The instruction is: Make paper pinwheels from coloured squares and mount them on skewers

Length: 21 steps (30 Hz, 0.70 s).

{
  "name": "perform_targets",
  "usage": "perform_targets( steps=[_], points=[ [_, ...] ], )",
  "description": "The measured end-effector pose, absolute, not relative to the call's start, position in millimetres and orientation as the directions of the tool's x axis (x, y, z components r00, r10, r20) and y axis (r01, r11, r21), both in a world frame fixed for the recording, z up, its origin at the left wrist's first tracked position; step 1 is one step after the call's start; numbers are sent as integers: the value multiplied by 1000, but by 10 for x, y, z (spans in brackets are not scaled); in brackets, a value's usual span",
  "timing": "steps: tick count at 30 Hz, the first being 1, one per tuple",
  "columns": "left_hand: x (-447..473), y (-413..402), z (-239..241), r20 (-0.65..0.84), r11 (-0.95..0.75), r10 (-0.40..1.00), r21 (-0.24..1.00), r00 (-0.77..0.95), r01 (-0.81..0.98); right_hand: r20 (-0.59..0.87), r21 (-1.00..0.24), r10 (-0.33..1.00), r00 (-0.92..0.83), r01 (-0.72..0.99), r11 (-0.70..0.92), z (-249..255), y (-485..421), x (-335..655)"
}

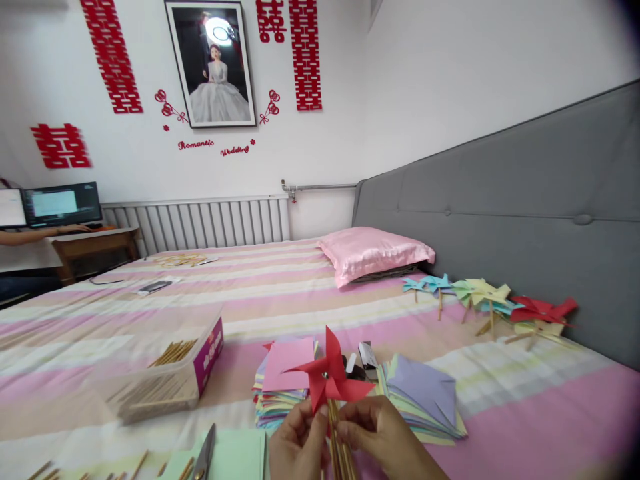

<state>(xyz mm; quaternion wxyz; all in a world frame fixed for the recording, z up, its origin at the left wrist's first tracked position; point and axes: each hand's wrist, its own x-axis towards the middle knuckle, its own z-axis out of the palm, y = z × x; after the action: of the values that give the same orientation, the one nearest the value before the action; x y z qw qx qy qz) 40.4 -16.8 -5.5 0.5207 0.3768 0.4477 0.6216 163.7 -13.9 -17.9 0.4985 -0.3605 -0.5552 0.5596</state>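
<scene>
A red paper pinwheel (324,375) with a pin at its centre stands upright in front of me. My left hand (299,441) is closed just beneath its blades, thumb and fingers pinched together. From the other side, my right hand (377,430) pinches at the pinwheel's stick. Several thin wooden sticks (342,460) run down between my hands; which of them joins the pinwheel is hard to make out. Behind the left hand lies a stack of coloured paper squares (287,363), pink on top. Cut paper sheets (425,393), purple uppermost, are piled beyond the right hand.
A clear plastic box (165,393) of sticks sits at left. Scissors (205,453) rest on green paper (237,453), near loose sticks (140,463). Finished pinwheels (483,293) line the grey headboard (500,200) by a pink pillow (375,253). A person's arm (45,233) reaches across a desk.
</scene>
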Motion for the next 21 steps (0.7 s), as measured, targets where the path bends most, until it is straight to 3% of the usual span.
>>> perform_targets(
  steps=[21],
  points=[
    [435,-162,-118,6,-96,960,946,-279,-311,126,-984,982,-142,-146,105,-220,-105,1653]
  ],
)
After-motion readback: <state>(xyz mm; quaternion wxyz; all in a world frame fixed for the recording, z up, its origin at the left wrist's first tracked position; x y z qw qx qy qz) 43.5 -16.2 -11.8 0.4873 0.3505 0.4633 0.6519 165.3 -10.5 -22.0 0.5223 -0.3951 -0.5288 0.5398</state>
